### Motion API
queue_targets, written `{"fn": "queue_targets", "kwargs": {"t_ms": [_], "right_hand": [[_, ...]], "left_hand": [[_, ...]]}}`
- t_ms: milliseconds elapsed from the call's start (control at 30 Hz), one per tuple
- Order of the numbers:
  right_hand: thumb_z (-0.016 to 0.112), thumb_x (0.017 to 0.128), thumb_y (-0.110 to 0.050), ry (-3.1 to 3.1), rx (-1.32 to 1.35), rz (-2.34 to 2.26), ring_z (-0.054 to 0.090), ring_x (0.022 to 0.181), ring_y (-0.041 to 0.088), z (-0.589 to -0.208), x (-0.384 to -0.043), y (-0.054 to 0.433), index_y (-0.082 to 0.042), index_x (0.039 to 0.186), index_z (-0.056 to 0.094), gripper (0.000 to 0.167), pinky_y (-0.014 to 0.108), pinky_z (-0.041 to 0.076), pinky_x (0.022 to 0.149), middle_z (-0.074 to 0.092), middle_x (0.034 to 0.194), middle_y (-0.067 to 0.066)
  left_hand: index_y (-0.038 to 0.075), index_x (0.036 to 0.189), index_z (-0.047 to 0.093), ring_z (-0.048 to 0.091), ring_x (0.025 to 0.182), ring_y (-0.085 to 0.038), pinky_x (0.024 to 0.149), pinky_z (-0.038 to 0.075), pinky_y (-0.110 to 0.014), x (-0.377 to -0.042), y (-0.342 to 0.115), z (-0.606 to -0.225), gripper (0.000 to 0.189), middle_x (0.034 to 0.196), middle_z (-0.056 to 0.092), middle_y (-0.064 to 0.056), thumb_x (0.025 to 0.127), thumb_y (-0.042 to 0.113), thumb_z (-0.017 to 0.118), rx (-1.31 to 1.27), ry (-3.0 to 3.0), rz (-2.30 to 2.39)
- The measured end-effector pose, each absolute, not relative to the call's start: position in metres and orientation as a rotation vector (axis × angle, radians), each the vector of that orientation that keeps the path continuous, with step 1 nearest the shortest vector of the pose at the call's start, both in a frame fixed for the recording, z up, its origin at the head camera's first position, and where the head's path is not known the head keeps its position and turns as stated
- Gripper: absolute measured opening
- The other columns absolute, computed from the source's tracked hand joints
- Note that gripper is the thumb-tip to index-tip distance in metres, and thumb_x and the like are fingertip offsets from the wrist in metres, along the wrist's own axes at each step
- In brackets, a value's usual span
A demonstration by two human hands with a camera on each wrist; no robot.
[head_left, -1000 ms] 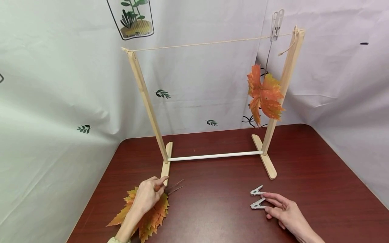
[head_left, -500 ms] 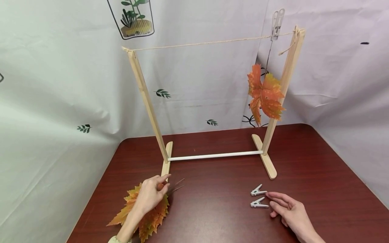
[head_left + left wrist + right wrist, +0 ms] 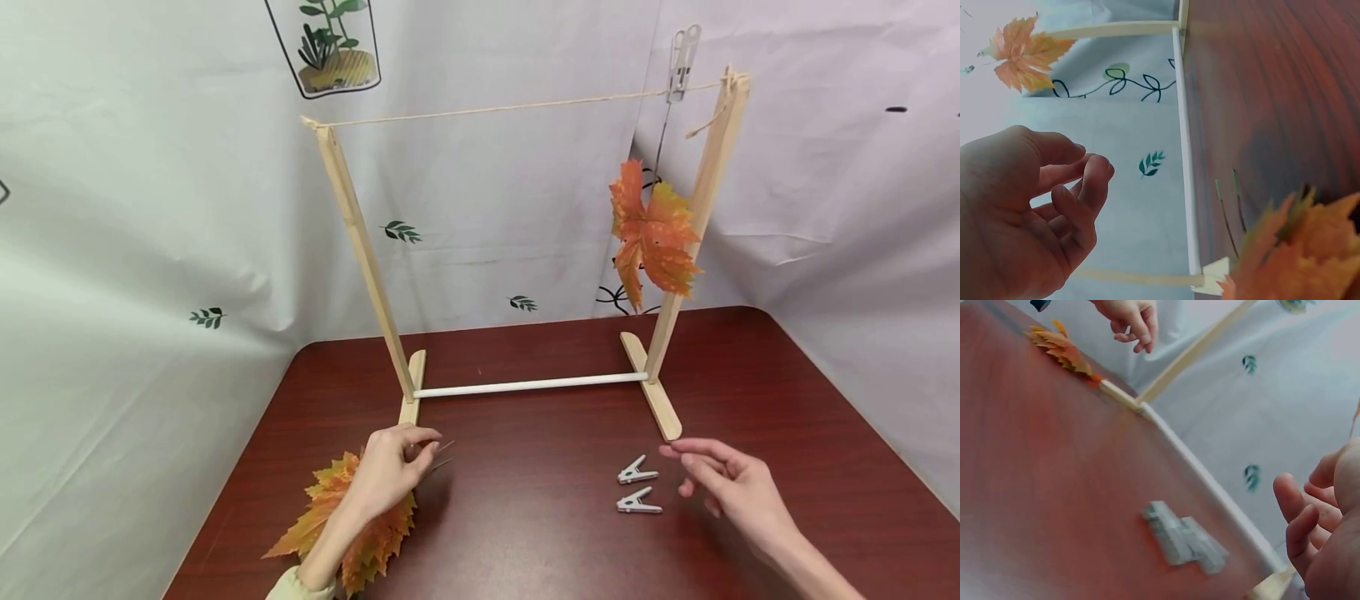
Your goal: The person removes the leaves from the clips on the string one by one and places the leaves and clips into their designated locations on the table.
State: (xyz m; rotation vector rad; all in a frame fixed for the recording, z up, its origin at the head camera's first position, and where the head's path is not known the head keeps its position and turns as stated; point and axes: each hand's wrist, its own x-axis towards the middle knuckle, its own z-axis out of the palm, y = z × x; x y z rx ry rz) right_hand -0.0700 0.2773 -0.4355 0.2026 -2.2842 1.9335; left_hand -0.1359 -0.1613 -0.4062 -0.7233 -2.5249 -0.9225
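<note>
Over the leaves (image 3: 384, 537), left hand (image 3: 390, 471) hangs loosely curled, empty — right hand (image 3: 738, 492) near two clips (image 3: 630, 505) on the table (image 3: 525, 525), fingers half-bent, gripping nothing.

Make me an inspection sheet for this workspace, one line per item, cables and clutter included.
Surface: red-brown table.
Job's things: wooden rack with string; one leaf hanging from a clip on it; leaf pile and two loose clips on the table.
Clutter: nothing seen.
Left hand: over the leaf pile, holding nothing visible.
Right hand: near the loose clips, holding nothing visible.
Cables: nothing seen.
Surroundings: pale, plant-printed backdrop.
</note>
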Motion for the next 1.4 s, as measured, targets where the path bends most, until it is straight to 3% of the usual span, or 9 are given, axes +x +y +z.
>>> {"fn": "queue_targets", "kwargs": {"t_ms": [267, 400, 800, 833, 1033, 1067, 1133, 1400], "right_hand": [[0.057, 0.102, -0.005, -2.373, 0.300, 1.674, 0.061, 0.059, 0.014, -0.374, -0.091, 0.295, 0.003, 0.118, 0.065, 0.019, 0.037, 0.036, 0.039, 0.074, 0.103, -0.003], [0.057, 0.101, -0.002, -2.348, 0.366, 1.649, 0.061, 0.060, 0.014, -0.344, -0.102, 0.299, 0.001, 0.116, 0.066, 0.018, 0.034, 0.037, 0.041, 0.075, 0.103, 0.000], [0.057, 0.098, 0.006, -2.171, 0.501, 1.703, 0.057, 0.056, 0.016, -0.278, -0.119, 0.299, 0.009, 0.109, 0.065, 0.014, 0.034, 0.033, 0.041, 0.075, 0.096, 0.007], [0.057, 0.097, 0.006, -2.160, 0.501, 1.706, 0.058, 0.056, 0.016, -0.274, -0.120, 0.299, 0.009, 0.109, 0.065, 0.014, 0.033, 0.034, 0.041, 0.075, 0.096, 0.007], [0.060, 0.097, 0.003, -2.139, 0.475, 1.650, 0.063, 0.060, 0.016, -0.252, -0.126, 0.299, 0.009, 0.111, 0.066, 0.016, 0.028, 0.040, 0.045, 0.074, 0.098, 0.006], [0.060, 0.097, 0.003, -2.127, 0.476, 1.651, 0.063, 0.060, 0.016, -0.249, -0.127, 0.300, 0.009, 0.111, 0.065, 0.016, 0.027, 0.040, 0.045, 0.074, 0.098, 0.006], [0.061, 0.096, 0.004, -2.086, 0.493, 1.689, 0.064, 0.060, 0.016, -0.243, -0.128, 0.300, 0.010, 0.111, 0.065, 0.017, 0.025, 0.041, 0.046, 0.074, 0.098, 0.008], [0.062, 0.094, 0.006, -1.998, 0.540, 1.763, 0.065, 0.060, 0.017, -0.223, -0.138, 0.302, 0.008, 0.115, 0.065, 0.021, 0.024, 0.039, 0.044, 0.074, 0.098, 0.009]], "left_hand": [[0.013, 0.090, 0.077, 0.047, 0.054, 0.001, 0.046, 0.041, -0.019, -0.142, -0.147, -0.391, 0.015, 0.074, 0.060, 0.013, 0.083, 0.000, 0.075, -0.759, -2.459, -0.979], [0.011, 0.092, 0.076, 0.051, 0.056, 0.001, 0.049, 0.045, -0.018, -0.147, -0.136, -0.383, 0.012, 0.076, 0.064, 0.009, 0.085, 0.002, 0.074, -0.810, -2.395, -0.995], [0.005, 0.104, 0.072, 0.061, 0.057, -0.003, 0.049, 0.051, -0.022, -0.163, -0.100, -0.345, 0.017, 0.085, 0.070, -0.001, 0.088, -0.001, 0.071, -0.889, -2.153, -1.101], [0.005, 0.106, 0.071, 0.062, 0.056, -0.002, 0.055, 0.050, -0.019, -0.164, -0.096, -0.342, 0.018, 0.085, 0.069, 0.000, 0.088, 0.000, 0.070, -0.886, -2.148, -1.124], [0.001, 0.114, 0.068, 0.064, 0.054, -0.009, 0.054, 0.050, -0.020, -0.169, -0.074, -0.325, 0.024, 0.087, 0.069, -0.002, 0.090, -0.002, 0.068, -0.855, -2.136, -1.304], [0.001, 0.114, 0.068, 0.065, 0.054, -0.012, 0.046, 0.050, -0.024, -0.170, -0.070, -0.321, 0.024, 0.088, 0.070, -0.003, 0.090, -0.001, 0.067, -0.847, -2.135, -1.325], [0.002, 0.114, 0.068, 0.066, 0.054, -0.016, 0.045, 0.050, -0.025, -0.173, -0.064, -0.313, 0.023, 0.089, 0.071, -0.003, 0.091, 0.001, 0.067, -0.832, -2.140, -1.334], [0.004, 0.113, 0.069, 0.067, 0.053, -0.016, 0.039, 0.046, -0.028, -0.189, -0.039, -0.286, 0.020, 0.092, 0.070, -0.010, 0.093, 0.004, 0.065, -0.815, -2.086, -1.574]]}}
